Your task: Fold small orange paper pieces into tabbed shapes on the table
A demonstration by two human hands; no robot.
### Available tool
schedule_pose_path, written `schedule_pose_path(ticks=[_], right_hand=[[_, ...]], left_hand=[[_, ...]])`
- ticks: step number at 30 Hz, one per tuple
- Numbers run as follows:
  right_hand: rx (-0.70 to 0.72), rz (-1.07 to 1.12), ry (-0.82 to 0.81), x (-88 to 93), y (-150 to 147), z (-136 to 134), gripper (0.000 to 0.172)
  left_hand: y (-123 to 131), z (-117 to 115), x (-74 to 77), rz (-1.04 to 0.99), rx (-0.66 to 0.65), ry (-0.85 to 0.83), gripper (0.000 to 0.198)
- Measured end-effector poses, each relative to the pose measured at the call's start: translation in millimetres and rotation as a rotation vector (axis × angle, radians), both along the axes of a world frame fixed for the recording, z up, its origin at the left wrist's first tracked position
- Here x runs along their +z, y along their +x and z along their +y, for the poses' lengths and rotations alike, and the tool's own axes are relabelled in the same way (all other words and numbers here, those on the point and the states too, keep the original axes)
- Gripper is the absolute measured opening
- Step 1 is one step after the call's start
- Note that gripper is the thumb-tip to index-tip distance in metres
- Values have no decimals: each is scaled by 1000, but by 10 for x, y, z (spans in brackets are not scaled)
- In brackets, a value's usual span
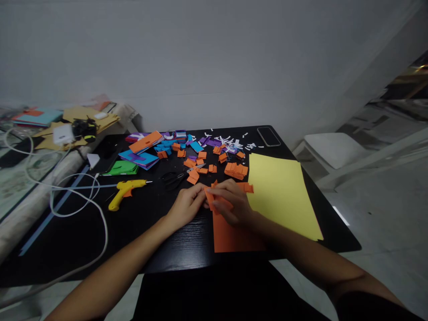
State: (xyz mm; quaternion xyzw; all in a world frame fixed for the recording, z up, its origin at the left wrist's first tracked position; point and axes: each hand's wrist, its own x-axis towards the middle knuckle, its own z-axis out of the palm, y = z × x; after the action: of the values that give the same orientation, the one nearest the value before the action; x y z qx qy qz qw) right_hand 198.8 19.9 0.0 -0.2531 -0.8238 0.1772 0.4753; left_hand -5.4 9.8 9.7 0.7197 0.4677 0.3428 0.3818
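A small folded piece of orange paper (209, 200) is between my two hands near the middle of the table. My left hand (189, 203) pinches its left edge, fingers closed. From the right, my right hand (234, 200) has its fingers bent over the same piece. Beneath my right hand lies a larger orange sheet (234, 238), partly hidden by the hand and forearm. A small folded orange strip (248, 188) shows just beyond the knuckles. Black-handled scissors (174, 179) rest to the left of a scatter of small folded orange pieces (202, 155).
A yellow hot glue gun (129, 191) lies at left beside a looping white cable (105, 223). Yellow sheets (281, 196) are stacked at right, with a phone (268, 136) behind. Coloured folded papers (147, 141), white scraps (230, 145) and an orange stack (236, 170) occupy the back.
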Motion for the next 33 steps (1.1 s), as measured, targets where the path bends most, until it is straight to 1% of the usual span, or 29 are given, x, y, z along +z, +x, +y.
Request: schedule_pose_path(ticks=[2,4,6,10,13,16,19,21,23,25,27,29,33], right_hand=[[-84,25,-13,20,-17,13,24],[-111,46,-56,24,-32,35,25],[-75,67,-131,9,-38,63,28],[25,114,-274,-46,-37,108,23],[26,133,-350,-66,-37,112,20],[16,138,-454,-55,-39,104,18],[32,147,-575,-46,-43,112,18],[31,172,-629,-58,-50,131,18],[15,220,-663,-83,-59,152,20],[-1,274,-682,-107,-67,163,24],[-13,291,-677,-119,-74,160,27],[-15,285,-669,-122,-78,150,27],[3,313,-672,-140,-88,144,22]], left_hand=[[-10,5,2,24,-21,11,31],[-17,8,4,56,-28,40,32],[-18,8,11,76,-34,69,32],[-7,2,38,89,-57,83,31],[0,-1,36,83,-51,53,32],[-3,7,5,23,-37,3,32],[-21,27,-18,-65,-25,-64,26],[-38,45,-6,-102,-16,-101,24],[-55,61,25,-102,7,-96,25],[-61,68,58,-94,26,-70,30],[-52,60,74,-137,38,-65,30],[-28,43,65,-182,54,-78,23],[16,15,22,-195,60,-95,25]])
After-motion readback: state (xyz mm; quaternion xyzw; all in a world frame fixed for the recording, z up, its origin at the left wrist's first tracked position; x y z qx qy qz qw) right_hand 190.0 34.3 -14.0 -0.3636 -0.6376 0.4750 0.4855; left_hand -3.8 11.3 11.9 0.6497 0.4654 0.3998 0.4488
